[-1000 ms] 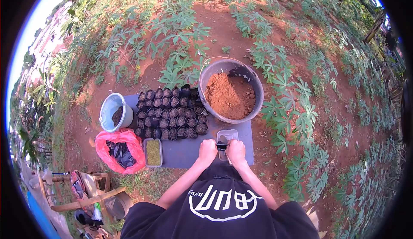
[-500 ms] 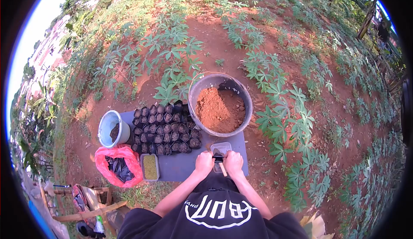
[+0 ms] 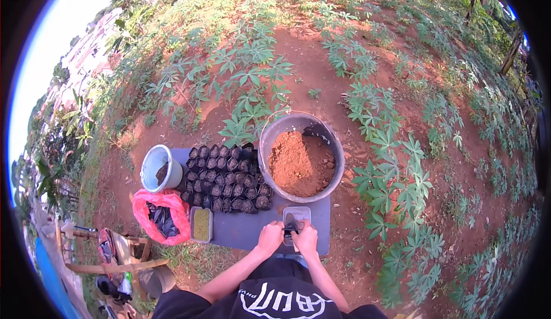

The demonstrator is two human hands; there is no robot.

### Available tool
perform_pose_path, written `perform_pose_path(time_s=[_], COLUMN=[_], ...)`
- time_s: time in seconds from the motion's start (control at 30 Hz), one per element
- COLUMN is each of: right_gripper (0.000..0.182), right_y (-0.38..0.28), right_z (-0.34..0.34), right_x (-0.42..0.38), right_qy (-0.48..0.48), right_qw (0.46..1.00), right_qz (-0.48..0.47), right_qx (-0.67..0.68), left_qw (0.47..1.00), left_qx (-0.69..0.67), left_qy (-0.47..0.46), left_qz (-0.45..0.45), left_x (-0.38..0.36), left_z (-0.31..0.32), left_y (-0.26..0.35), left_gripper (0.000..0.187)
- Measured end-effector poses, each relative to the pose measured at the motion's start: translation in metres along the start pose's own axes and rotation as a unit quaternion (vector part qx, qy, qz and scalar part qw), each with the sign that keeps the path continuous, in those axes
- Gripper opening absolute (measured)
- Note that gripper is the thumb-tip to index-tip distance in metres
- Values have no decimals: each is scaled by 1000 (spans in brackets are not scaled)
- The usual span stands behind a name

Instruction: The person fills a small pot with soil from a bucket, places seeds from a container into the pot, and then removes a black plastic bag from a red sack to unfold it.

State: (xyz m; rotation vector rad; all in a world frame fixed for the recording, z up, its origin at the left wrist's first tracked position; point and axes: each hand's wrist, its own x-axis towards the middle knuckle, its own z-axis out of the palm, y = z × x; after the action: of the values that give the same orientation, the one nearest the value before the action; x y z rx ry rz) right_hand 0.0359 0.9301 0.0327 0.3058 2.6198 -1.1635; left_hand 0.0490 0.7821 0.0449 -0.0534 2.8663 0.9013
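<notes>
The person crouched at the near edge of a grey mat [image 3: 241, 236] spread on red earth, both hands together over a small clear plastic tub [image 3: 297, 218] at the mat's near right corner. The left hand [image 3: 270, 238] and right hand [image 3: 306, 239] were each closed on a small black nursery bag [image 3: 291, 226], pinching it between them just above the tub; whether the bag was already filled was too small to tell.

Along the near edge to the left lay a shallow tray of greenish grain [image 3: 202, 224], and beside it, partly off the mat, a red plastic bag [image 3: 162, 216] with black bags spilling from it. Further in stood rows of filled black bags [image 3: 228, 180], packed touching one another, with a pale bucket [image 3: 160, 168] at the far left corner. At the far right corner sat a big grey basin of red soil [image 3: 301, 157], overhanging the mat. Cassava plants [image 3: 252, 84] ringed everything.

To my eye the thin bag could slip or fold in that two-handed pinch and scatter its contents past the tub, and an elbow swinging left might have toppled the crowded rows.
</notes>
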Motion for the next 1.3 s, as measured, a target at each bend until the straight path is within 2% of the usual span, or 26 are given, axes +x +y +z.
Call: perform_pose_path(time_s=[0.1,0.2,0.3,0.37,0.47,0.6,0.7,0.8,0.83,0.93,1.07,1.1,1.2,1.3], right_gripper=[52,55,56,59,56,43,33,34,35,34,31,30,30,29], right_y=[15,8,-8,-12,-14,-17,-18,-35,-32,-31,-72,-101,-120,-123], right_z=[14,15,19,26,31,38,51,54,63,94,113,110,141,175], right_x=[2,-3,-7,-7,-9,-6,-4,-4,-2,6,-14,-30,-43,-56], right_qy=[-10,-17,-44,-44,-85,-88,-37,-53,-49,-47,-25,5,3,12], right_qw=[999,998,997,997,993,992,995,997,997,998,998,998,998,996], right_qz=[-21,-59,-60,-57,-65,-56,-53,-2,-17,37,58,37,33,-67], right_qx=[32,29,33,33,-43,-67,-76,-47,-50,27,-1,-50,-51,-51], left_qw=[998,994,1000,999,996,995,997,998,999,1000,999,999,999,997], left_qx=[-9,30,15,10,-3,4,21,4,3,6,7,5,7,-4], left_qy=[21,99,16,27,54,50,33,32,27,15,10,10,14,29], left_qz=[-55,23,15,-28,-69,-87,-62,-44,-36,-2,41,50,35,70], left_x=[-6,-13,-15,-18,-18,-25,-28,-28,-28,-30,-41,-41,-42,-47], left_z=[-7,-12,-7,-6,-17,-29,-35,-48,-52,-68,-90,-94,-111,-131], left_y=[2,7,-11,-18,-27,-39,-45,-55,-62,-88,-127,-138,-171,-203], left_gripper=[14,14,15,16,17,19,22,23,22,21,20,20,19,19])
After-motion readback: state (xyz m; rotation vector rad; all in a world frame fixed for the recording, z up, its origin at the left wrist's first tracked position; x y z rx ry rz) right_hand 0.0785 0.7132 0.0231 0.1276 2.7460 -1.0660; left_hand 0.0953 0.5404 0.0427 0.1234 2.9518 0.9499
